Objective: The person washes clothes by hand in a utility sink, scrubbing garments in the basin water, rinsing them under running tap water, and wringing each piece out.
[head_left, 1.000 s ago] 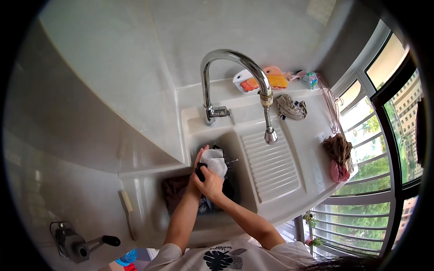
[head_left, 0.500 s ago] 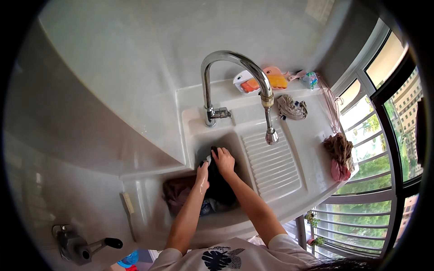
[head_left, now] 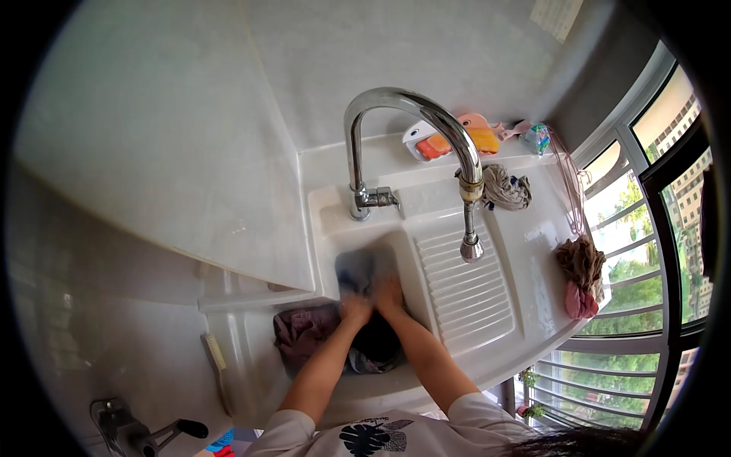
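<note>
Both hands reach down into the murky water (head_left: 358,263) of the sink basin (head_left: 329,240). My left hand (head_left: 355,308) sits at the water surface, its fingers under water and blurred. Just right of it, my right hand (head_left: 387,294) is also partly under, fingers hidden. A black garment (head_left: 378,343) lies between my forearms, and dark cloth shows dimly in the water by the fingers. I cannot tell whether either hand grips it. To the left, a maroon garment (head_left: 304,332) rests in the near part of the basin.
A chrome faucet (head_left: 407,95) arches over the ribbed washboard (head_left: 468,286). Grey cloth (head_left: 506,188) and brown cloth (head_left: 582,260) lie on the right counter. Fish-shaped holders (head_left: 430,145) stand at the back. A scrub brush (head_left: 215,354) lies at the left edge.
My hands were above the basin holding up black cloth; now they have gone down into the water with it. The view has shifted slightly.
</note>
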`<action>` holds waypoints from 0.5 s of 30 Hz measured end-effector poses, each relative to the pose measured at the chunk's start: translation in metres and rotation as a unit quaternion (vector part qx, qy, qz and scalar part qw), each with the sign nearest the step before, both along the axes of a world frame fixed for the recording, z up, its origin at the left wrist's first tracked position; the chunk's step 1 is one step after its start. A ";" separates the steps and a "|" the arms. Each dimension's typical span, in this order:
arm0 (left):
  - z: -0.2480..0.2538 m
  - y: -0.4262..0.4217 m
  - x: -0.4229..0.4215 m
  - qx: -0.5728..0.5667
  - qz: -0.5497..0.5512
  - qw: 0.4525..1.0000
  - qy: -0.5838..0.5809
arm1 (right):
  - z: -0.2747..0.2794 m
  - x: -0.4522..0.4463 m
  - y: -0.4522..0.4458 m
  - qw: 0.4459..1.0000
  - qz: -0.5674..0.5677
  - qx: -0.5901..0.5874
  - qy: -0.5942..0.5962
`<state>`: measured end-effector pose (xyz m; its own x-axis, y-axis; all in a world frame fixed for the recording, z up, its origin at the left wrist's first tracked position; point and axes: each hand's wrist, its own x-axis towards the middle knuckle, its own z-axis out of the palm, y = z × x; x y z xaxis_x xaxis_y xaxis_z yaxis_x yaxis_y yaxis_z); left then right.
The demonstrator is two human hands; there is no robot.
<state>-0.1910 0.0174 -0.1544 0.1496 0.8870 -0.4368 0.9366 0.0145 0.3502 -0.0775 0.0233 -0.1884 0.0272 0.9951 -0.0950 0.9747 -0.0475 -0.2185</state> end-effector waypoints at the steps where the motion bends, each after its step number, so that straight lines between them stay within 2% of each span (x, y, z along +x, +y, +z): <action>1: -0.026 0.006 -0.003 0.001 0.001 1.000 0.001 | 0.009 -0.001 0.002 1.000 0.001 0.001 0.001; 2: -0.051 0.011 -0.007 -0.003 -0.045 0.999 0.005 | 0.033 -0.002 0.006 0.995 -0.059 -0.011 0.081; 3: -0.047 0.013 -0.010 -0.008 -0.091 0.996 0.008 | 0.045 -0.003 0.006 0.979 -0.120 -0.022 0.161; 4: -0.042 0.014 -0.011 -0.003 -0.092 0.996 0.006 | 0.043 -0.002 0.008 0.980 -0.120 -0.018 0.159; 6: -0.020 0.017 -0.011 0.038 0.048 0.986 -0.158 | 0.044 0.002 0.014 0.990 -0.090 -0.045 0.098; 7: -0.003 0.017 -0.013 0.105 0.072 0.969 -0.210 | 0.054 0.004 0.014 0.990 -0.091 -0.042 0.095; 8: 0.014 0.016 -0.014 0.143 0.091 0.945 -0.278 | 0.063 0.006 0.013 0.955 -0.153 0.004 0.254; 9: 0.039 0.016 -0.016 0.181 0.108 0.915 -0.343 | 0.077 0.005 0.012 0.888 -0.210 0.049 0.406; 11: 0.094 0.021 -0.010 0.256 0.050 0.887 -0.381 | 0.122 0.013 -0.002 0.870 -0.126 0.018 0.477; 12: 0.136 0.023 -0.003 0.309 -0.003 0.842 -0.443 | 0.122 0.016 -0.009 0.882 -0.035 0.083 0.463; 13: 0.162 0.027 -0.003 0.269 -0.052 0.842 -0.466 | 0.123 0.016 -0.018 0.883 0.056 0.145 0.444; 15: 0.219 0.023 0.004 0.143 -0.113 0.829 -0.528 | 0.133 0.018 -0.027 0.875 0.049 0.115 0.467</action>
